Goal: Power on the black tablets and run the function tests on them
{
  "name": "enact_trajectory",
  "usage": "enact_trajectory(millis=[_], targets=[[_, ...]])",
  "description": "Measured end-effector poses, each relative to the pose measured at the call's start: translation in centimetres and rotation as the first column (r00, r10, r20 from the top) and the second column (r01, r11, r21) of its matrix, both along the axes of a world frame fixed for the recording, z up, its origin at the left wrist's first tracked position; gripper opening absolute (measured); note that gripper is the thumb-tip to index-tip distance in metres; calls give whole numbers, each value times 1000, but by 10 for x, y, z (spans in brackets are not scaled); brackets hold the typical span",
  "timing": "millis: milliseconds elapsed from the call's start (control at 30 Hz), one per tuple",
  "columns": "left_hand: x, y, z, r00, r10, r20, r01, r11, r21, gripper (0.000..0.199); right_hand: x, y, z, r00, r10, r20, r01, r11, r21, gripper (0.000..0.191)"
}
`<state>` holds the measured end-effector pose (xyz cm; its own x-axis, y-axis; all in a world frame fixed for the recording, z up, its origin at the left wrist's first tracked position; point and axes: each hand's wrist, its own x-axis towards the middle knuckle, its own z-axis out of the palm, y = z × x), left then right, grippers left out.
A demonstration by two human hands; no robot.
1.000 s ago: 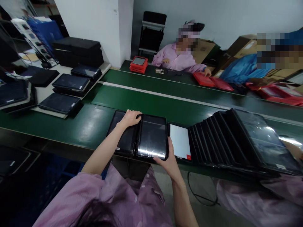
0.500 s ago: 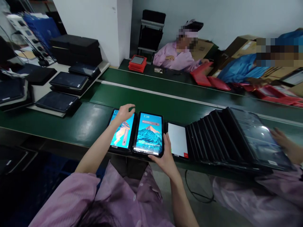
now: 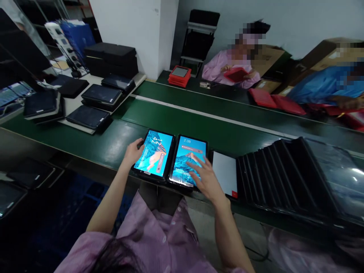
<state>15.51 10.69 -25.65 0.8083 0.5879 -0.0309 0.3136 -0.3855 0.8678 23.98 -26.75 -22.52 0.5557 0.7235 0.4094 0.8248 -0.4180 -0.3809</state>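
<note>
Fingers spread, the right hand [image 3: 209, 182] is over the 2:38 tablet [image 3: 181, 161], its long axis running away from the body; left of that tablet, the left hand [image 3: 132, 154], loosely open, meets the sideways-clock tablet's [image 3: 160, 138] outer edge

A black-edged tablet [image 3: 156, 152] lies face up on the bench [image 3: 113, 142], lit with a blue mountain scene, its large clock digits and peach-colored peak turned sideways, the left fingers [image 3: 138, 144] at its left edge. Just beside it, beneath the spread right fingers [image 3: 196, 170], a second tablet [image 3: 182, 157] glows with similar mountain artwork, this one upright, its clock reading 2:38 above a notification bar. Both lie lengthwise, near side by side, each bearing a small pale label at the near edge, below the fingers.
</note>
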Motion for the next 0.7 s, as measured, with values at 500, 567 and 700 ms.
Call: enact_trajectory(millis=[500,567,700], targets=[[-61,-8,-28,964,230,130,-159,897,-412,77,-81,-11,0,984,-150,-97,171,949,265,44],[-62,-9,-30,959,251,134,-178,897,-404,74,-82,-12,-7,981,-166,-95,188,935,302,42],[-57,-16,-24,972,200,122,-162,949,-270,74,-83,-11,-13,984,-158,-78,175,923,343,41]])
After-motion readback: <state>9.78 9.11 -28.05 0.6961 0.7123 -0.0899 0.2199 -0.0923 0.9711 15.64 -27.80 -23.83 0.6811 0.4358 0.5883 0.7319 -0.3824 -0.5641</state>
